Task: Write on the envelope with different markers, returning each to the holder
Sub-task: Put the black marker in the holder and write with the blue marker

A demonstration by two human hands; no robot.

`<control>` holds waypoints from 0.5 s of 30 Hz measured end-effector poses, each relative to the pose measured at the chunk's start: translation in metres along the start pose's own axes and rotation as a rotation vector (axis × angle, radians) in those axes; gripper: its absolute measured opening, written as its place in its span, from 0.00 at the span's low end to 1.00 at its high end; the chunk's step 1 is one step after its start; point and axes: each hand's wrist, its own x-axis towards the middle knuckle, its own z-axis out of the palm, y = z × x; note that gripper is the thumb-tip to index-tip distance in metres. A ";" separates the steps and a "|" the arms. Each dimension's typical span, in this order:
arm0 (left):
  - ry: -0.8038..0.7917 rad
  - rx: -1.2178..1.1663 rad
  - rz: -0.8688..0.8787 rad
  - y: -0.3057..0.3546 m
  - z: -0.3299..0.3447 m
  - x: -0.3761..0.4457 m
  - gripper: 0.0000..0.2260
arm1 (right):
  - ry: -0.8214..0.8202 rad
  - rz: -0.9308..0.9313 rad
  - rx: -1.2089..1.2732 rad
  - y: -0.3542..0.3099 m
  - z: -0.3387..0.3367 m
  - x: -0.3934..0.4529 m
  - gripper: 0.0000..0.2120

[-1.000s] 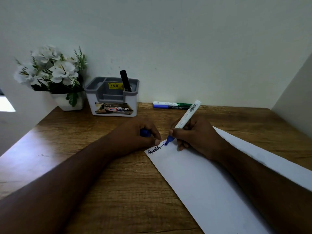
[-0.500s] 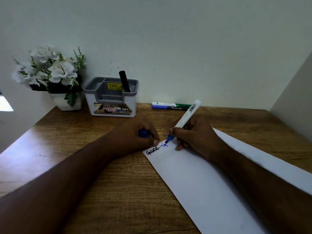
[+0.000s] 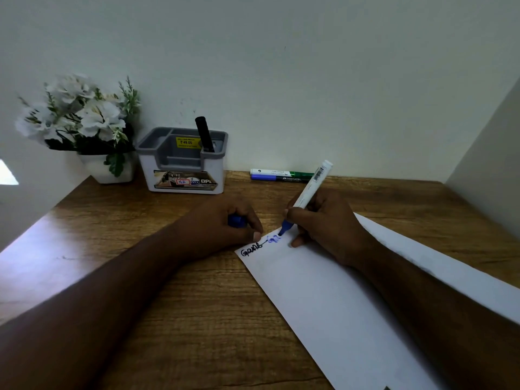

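Observation:
A long white envelope lies slanted across the wooden desk. Black writing sits at its near-left corner, with blue strokes beside it. My right hand grips a white blue-tipped marker, its tip touching the envelope. My left hand rests on the desk at the envelope's corner, closed around the blue marker cap. A grey-and-white holder stands against the wall with a black marker upright in it.
A green marker and a blue-capped marker lie side by side along the wall, right of the holder. A white pot of white flowers stands to the holder's left. A side wall closes off the right.
My right hand has drawn more blue strokes to the right of the black writing. My left hand stays put with the cap.

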 end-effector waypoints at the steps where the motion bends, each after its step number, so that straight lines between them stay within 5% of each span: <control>1: -0.002 -0.003 0.002 0.000 0.000 0.000 0.07 | 0.001 0.009 0.005 0.000 0.000 0.000 0.03; 15: -0.026 -0.034 -0.010 0.001 -0.001 -0.001 0.07 | 0.078 0.031 0.020 -0.002 0.000 -0.003 0.05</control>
